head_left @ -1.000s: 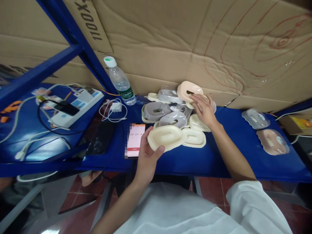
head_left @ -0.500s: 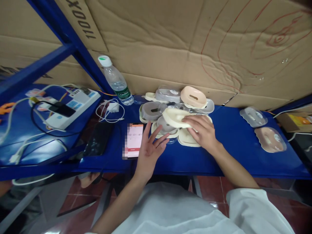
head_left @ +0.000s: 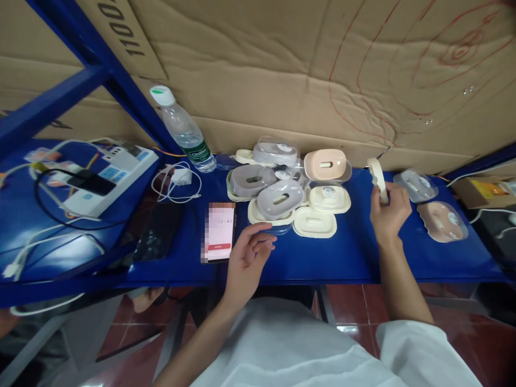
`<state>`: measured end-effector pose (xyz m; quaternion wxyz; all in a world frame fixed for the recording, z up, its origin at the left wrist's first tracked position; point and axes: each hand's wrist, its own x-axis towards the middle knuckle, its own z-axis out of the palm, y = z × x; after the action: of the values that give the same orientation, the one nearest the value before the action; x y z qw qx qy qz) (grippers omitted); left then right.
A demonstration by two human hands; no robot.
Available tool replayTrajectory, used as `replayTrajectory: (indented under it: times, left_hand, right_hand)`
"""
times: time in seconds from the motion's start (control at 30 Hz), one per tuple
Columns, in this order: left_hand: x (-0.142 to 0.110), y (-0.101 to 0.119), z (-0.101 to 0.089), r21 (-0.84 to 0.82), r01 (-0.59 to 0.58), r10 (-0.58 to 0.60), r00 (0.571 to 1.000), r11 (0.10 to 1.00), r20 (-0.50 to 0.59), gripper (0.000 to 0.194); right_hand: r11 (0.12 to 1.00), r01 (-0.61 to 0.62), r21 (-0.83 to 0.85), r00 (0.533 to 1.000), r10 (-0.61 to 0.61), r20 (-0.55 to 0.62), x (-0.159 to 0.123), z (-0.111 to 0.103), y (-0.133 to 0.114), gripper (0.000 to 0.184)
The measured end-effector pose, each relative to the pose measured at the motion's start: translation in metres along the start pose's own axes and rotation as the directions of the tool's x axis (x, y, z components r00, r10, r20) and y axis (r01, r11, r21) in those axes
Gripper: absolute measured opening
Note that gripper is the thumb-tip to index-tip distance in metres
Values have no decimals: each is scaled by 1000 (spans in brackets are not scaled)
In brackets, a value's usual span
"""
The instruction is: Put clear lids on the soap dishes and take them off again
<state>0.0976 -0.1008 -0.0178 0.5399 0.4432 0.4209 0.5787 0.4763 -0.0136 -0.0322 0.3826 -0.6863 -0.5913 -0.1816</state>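
A cream plastic soap dish part (head_left: 378,178) with a wavy edge is tilted on its side in the grip of my right hand (head_left: 389,209), raised over the right part of the blue table. My left hand (head_left: 249,255) hovers near the front of the pile, fingers loosely curved and apart, holding nothing. In the pile before me lie a grey soap dish tray (head_left: 281,200), a cream piece with a round sticker (head_left: 329,199), a flat cream base (head_left: 314,222) and a peach tray (head_left: 324,164), among several clear lids.
Two soap dishes with clear lids, one grey (head_left: 416,186) and one peach (head_left: 443,221), sit at the right. A phone showing a timer (head_left: 220,234), a dark phone (head_left: 158,232), a water bottle (head_left: 183,131), a white charger (head_left: 181,176) and a power strip (head_left: 113,180) stand leftward.
My right hand has carried the cream part from above the pile to the right and turned it on edge. My left hand has dropped slightly and its fingers have curled in.
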Motion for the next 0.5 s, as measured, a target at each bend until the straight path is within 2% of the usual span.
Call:
replayTrajectory:
  times: [0.07,0.13,0.2,0.3,0.37,0.4,0.5]
  left_hand:
    - [-1,-3,2,9,12,-12,1000,1000,25,24]
    - [-3,-5,5,16,13,-14,998,1000,57,21]
    - [-5,-7,8,25,10,-12,996,1000,84,17]
    - [-8,-9,12,42,-6,1,994,999,113,14]
    - [-10,-10,12,55,-12,5,993,998,122,13]
    - [-11,-10,12,63,-11,3,992,998,125,13]
    - [-14,-10,9,80,-12,1,992,997,130,13]
  right_hand:
    - [993,-87,-85,992,94,84,-2,5,26,40]
    - [989,-106,-107,975,124,183,-5,13,39,41]
    - [993,-88,-84,954,108,281,-6,21,41,40]
    - [999,-8,36,925,-6,381,1,31,41,43]
    - [998,26,60,922,-47,385,14,32,51,43]
    - [999,17,29,933,-26,360,24,32,60,43]
    - [978,-135,-157,963,167,212,52,26,100,49]
